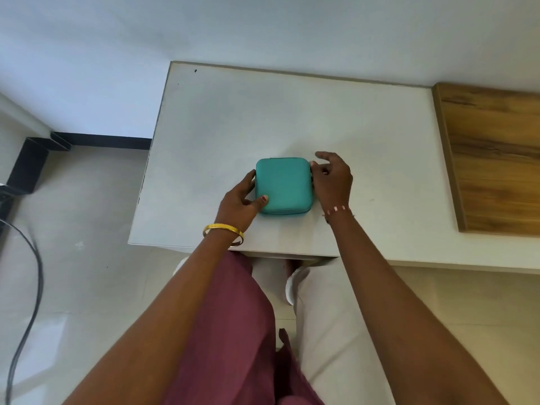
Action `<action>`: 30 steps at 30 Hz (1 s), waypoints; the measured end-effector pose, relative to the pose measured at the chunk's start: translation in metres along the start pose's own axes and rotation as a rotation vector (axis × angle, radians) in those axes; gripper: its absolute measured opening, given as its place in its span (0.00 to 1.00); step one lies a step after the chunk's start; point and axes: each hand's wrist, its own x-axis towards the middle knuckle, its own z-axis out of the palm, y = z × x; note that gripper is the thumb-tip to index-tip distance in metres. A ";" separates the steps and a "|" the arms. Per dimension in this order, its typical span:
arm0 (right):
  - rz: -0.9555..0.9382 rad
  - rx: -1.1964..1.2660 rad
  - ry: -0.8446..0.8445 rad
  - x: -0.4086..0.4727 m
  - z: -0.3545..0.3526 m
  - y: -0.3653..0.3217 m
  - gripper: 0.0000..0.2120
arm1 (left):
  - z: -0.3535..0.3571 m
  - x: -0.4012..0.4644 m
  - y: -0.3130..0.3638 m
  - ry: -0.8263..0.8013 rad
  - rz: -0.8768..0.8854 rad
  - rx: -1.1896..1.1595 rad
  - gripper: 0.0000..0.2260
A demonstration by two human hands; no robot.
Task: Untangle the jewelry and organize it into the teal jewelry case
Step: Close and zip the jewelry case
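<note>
Teal jewelry case (pixel 283 185) closed on white table (pixel 365 135); left hand (pixel 238 204) grips left edge, right hand (pixel 331 178) pinches right edge.

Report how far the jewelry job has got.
Done: nothing visible; the teal jewelry case sits closed on the white table. In hand: the left hand steadies it while the right hand works its right edge. Left: opening, untangling and organizing; no loose jewelry shows.

Left hand (pixel 238 204), right hand (pixel 331 181) curled (gripping).
</note>
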 end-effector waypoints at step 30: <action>-0.100 -0.109 -0.215 0.019 0.122 -0.071 0.30 | -0.077 0.101 0.014 0.356 0.044 -0.005 0.23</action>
